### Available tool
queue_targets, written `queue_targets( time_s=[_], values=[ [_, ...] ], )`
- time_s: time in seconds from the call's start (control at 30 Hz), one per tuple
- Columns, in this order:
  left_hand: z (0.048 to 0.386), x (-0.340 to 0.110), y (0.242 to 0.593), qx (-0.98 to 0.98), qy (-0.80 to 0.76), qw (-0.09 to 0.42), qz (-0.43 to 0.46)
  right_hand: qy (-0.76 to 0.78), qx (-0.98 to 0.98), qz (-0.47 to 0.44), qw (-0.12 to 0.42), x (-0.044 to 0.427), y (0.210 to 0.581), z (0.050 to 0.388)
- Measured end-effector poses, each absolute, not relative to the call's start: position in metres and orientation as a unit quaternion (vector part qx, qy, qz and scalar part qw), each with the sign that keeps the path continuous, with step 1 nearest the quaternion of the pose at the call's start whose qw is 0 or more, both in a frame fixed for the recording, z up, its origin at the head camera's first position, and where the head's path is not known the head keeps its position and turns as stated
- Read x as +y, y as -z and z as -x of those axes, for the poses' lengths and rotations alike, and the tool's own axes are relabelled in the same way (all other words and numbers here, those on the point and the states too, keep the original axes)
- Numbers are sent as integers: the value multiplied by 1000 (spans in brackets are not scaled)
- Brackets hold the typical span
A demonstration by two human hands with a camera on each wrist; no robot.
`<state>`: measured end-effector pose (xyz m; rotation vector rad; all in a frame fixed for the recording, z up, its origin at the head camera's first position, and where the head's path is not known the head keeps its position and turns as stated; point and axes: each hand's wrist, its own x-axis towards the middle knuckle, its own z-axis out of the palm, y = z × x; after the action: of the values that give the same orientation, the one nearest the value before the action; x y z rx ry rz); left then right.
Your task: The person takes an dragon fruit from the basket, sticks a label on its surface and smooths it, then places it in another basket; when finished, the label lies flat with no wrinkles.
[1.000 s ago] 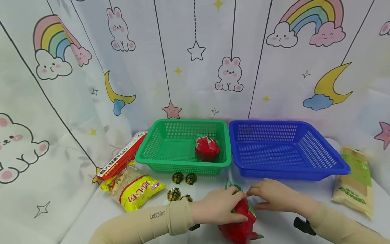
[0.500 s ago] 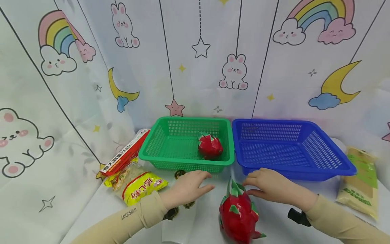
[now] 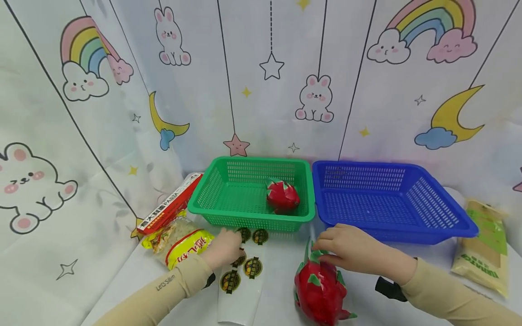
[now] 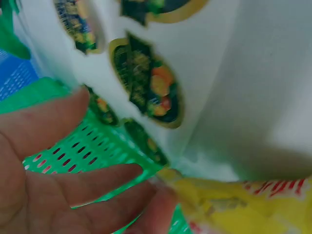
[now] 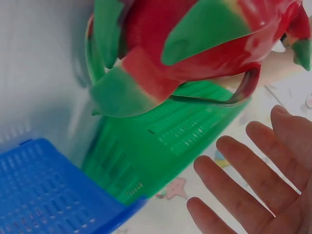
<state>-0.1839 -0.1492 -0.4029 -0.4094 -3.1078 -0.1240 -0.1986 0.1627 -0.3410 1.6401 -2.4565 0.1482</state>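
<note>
A large red dragon fruit [image 3: 320,292] with green-tipped scales lies on the white table, its leafy end toward the baskets. My right hand [image 3: 352,250] hovers by that end; in the right wrist view its fingers [image 5: 243,183] are spread and apart from the fruit. To the left is a white sheet [image 3: 240,301] bearing several round black-and-gold stickers [image 3: 230,281]. My left hand [image 3: 225,249] reaches over the sheet's left edge. The left wrist view shows its fingers [image 4: 105,183] extended beside the stickers, blurred, with nothing held; whether they touch the sheet I cannot tell.
Behind stands a green basket [image 3: 248,216] with a smaller dragon fruit [image 3: 282,196] inside. A blue basket [image 3: 383,231] adjoins it on the right. Left are a yellow noodle bag [image 3: 185,242] and a red pasta box [image 3: 171,203]; far right lies a beige-green packet [image 3: 483,246].
My left hand has let go of the large dragon fruit and moved left to the sticker sheet. My right hand stays near the fruit's leafy end, shifting slightly. The head view has turned slightly.
</note>
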Motion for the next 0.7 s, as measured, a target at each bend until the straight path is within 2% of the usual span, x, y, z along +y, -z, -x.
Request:
queue_targets(
  time_s=[0.33,0.5,0.7],
  values=[
    [182,-145,424,-991,-77,32,104,-43,-824,-558,91,159,338,195],
    [180,-142,425,-992,-73,36,97,-41,-817,-566,103,158,339,196],
    [172,-139,426,-992,-33,68,100,-41,-812,-571,113,155,340,197]
  ],
)
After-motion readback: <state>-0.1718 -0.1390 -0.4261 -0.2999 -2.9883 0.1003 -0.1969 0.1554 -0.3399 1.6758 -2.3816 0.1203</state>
